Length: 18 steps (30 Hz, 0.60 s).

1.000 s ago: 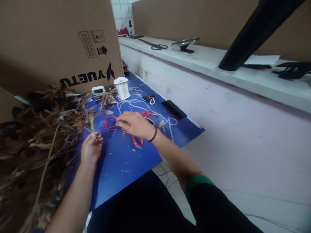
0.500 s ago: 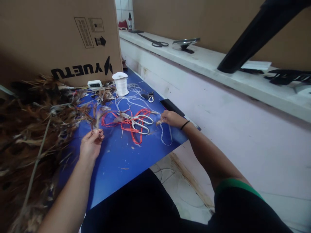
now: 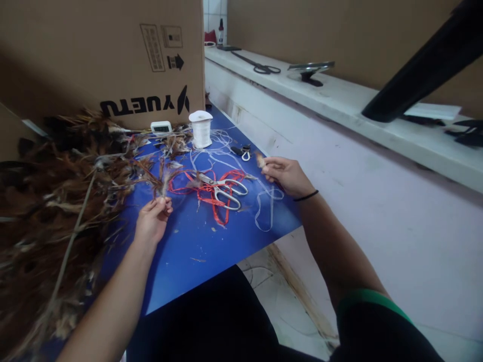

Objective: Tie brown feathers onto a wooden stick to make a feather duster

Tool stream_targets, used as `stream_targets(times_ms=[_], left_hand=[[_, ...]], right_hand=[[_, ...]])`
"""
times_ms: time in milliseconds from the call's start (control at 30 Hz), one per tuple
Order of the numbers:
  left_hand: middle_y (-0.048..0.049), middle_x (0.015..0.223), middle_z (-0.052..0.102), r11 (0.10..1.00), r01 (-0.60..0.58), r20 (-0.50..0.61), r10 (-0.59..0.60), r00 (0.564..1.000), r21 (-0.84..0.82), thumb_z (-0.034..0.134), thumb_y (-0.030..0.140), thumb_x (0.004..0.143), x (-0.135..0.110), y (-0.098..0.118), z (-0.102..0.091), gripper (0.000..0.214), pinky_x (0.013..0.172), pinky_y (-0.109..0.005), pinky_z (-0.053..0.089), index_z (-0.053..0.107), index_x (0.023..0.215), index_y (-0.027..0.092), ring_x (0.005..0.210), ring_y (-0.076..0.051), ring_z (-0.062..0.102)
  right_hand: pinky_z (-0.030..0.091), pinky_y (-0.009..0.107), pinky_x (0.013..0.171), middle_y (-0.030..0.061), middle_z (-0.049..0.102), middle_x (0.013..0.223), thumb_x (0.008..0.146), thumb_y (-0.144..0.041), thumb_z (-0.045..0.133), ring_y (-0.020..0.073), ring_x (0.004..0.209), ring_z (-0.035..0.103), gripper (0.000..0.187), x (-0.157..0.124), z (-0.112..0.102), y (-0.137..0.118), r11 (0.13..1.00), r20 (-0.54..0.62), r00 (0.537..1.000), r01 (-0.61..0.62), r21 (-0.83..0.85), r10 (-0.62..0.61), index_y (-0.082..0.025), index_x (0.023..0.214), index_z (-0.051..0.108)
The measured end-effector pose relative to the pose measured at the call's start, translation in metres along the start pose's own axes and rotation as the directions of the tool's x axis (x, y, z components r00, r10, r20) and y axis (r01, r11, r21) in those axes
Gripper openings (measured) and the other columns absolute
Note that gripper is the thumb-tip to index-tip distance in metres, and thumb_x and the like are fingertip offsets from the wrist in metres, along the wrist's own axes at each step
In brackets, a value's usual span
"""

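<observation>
My left hand is closed in a pinch on a small bunch of brown feathers, held upright over the blue sheet. My right hand is raised at the sheet's right side, pinching a small brown feather by its end. Between my hands lie silver scissors on tangled red cord. White thread loops across the sheet below my right hand.
A large heap of brown feathers covers the left. A cardboard box stands behind, with a white thread spool and a small white device in front of it. A white ledge carries black scissors.
My right hand left the red cord, uncovering the scissors, moved right to the sheet's edge, then lifted holding a small feather. My left hand stayed pinched on its feathers.
</observation>
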<state>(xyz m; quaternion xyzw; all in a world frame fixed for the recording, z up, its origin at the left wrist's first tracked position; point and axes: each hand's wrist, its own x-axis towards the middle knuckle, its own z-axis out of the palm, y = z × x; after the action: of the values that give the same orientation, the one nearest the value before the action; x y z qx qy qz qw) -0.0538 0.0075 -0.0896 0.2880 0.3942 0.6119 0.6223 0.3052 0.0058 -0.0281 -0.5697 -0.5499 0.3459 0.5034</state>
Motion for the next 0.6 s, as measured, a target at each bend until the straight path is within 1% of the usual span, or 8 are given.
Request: stream_targets(times_ms=[100, 133, 233, 300, 400, 467, 533, 600], left_hand=[[-0.0032, 0.068, 0.059, 0.998, 0.03, 0.028, -0.028, 0.999, -0.05, 0.077, 0.019, 0.058, -0.005, 0.0, 0.002, 0.016, 0.052, -0.018, 0.042, 0.066, 0.065, 0.012, 0.059, -0.007, 0.051], [-0.0031, 0.068, 0.059, 0.997, 0.048, 0.041, -0.046, 0.998, -0.065, 0.076, 0.02, 0.059, -0.006, 0.0, 0.003, 0.015, 0.052, -0.018, 0.042, 0.065, 0.066, 0.012, 0.058, -0.007, 0.051], [-0.0029, 0.066, 0.058, 0.99, 0.119, 0.082, -0.113, 0.99, -0.076, 0.075, 0.022, 0.061, -0.012, -0.001, 0.006, 0.016, 0.051, -0.018, 0.042, 0.065, 0.069, 0.011, 0.057, -0.007, 0.051], [-0.003, 0.066, 0.059, 0.983, 0.161, 0.103, -0.152, 0.983, -0.084, 0.075, 0.023, 0.062, -0.014, -0.002, 0.007, 0.018, 0.05, -0.018, 0.041, 0.065, 0.069, 0.011, 0.056, -0.007, 0.051], [-0.0033, 0.065, 0.06, 0.974, 0.21, 0.123, -0.199, 0.972, -0.087, 0.075, 0.024, 0.062, -0.016, -0.002, 0.008, 0.018, 0.05, -0.018, 0.041, 0.065, 0.07, 0.011, 0.054, -0.007, 0.051], [-0.0028, 0.062, 0.06, 0.973, 0.219, 0.122, -0.21, 0.97, -0.073, 0.075, 0.024, 0.062, -0.016, -0.003, 0.008, 0.019, 0.048, -0.018, 0.041, 0.065, 0.07, 0.011, 0.05, -0.006, 0.05], [-0.0018, 0.058, 0.059, 0.977, 0.208, 0.115, -0.202, 0.973, -0.046, 0.076, 0.026, 0.061, -0.015, -0.004, 0.007, 0.019, 0.046, -0.019, 0.039, 0.066, 0.069, 0.011, 0.046, -0.006, 0.049], [-0.0017, 0.056, 0.059, 0.981, 0.195, 0.114, -0.193, 0.975, -0.007, 0.076, 0.027, 0.062, -0.015, -0.006, 0.007, 0.02, 0.044, -0.02, 0.038, 0.067, 0.07, 0.011, 0.044, -0.007, 0.048]], right_hand=[[0.044, 0.022, 0.053, 0.0003, 0.059, 0.064, 0.067, -0.034, 0.071, 0.0082, 0.054, 0.051, 0.022, -0.006, 0.029, -0.023, 0.99, 0.103, 0.993, 0.04, 0.136, -0.054, -0.015, 0.075, 0.063], [0.045, 0.023, 0.057, 0.0014, 0.06, 0.069, 0.068, -0.035, 0.07, 0.0092, 0.059, 0.053, 0.021, -0.01, 0.042, -0.032, 0.983, 0.144, 0.985, 0.075, 0.169, -0.1, -0.016, 0.072, 0.062], [0.048, 0.027, 0.07, 0.0028, 0.062, 0.079, 0.071, -0.034, 0.069, 0.0126, 0.074, 0.057, 0.018, -0.021, 0.085, -0.053, 0.947, 0.193, 0.949, 0.198, 0.254, -0.25, -0.017, 0.069, 0.063], [0.048, 0.029, 0.073, 0.0023, 0.063, 0.078, 0.072, -0.033, 0.068, 0.0136, 0.075, 0.058, 0.015, -0.026, 0.115, -0.06, 0.931, 0.247, 0.931, 0.186, 0.314, -0.269, -0.018, 0.071, 0.064], [0.049, 0.03, 0.073, 0.0016, 0.064, 0.077, 0.069, -0.033, 0.07, 0.0143, 0.075, 0.059, 0.015, -0.029, 0.155, -0.06, 0.918, 0.289, 0.925, 0.126, 0.376, -0.246, -0.019, 0.072, 0.063], [0.049, 0.03, 0.071, 0.0009, 0.064, 0.074, 0.067, -0.032, 0.071, 0.0138, 0.072, 0.059, 0.016, -0.029, 0.175, -0.053, 0.918, 0.298, 0.926, 0.106, 0.381, -0.23, -0.019, 0.072, 0.063], [0.049, 0.029, 0.069, 0.0001, 0.064, 0.071, 0.067, -0.029, 0.071, 0.0128, 0.068, 0.059, 0.014, -0.028, 0.189, -0.044, 0.923, 0.312, 0.927, 0.083, 0.376, -0.21, -0.018, 0.072, 0.063], [0.048, 0.027, 0.067, -0.0003, 0.064, 0.07, 0.069, -0.027, 0.069, 0.0122, 0.066, 0.058, 0.011, -0.027, 0.196, -0.036, 0.927, 0.316, 0.93, 0.064, 0.37, -0.19, -0.018, 0.074, 0.064]])
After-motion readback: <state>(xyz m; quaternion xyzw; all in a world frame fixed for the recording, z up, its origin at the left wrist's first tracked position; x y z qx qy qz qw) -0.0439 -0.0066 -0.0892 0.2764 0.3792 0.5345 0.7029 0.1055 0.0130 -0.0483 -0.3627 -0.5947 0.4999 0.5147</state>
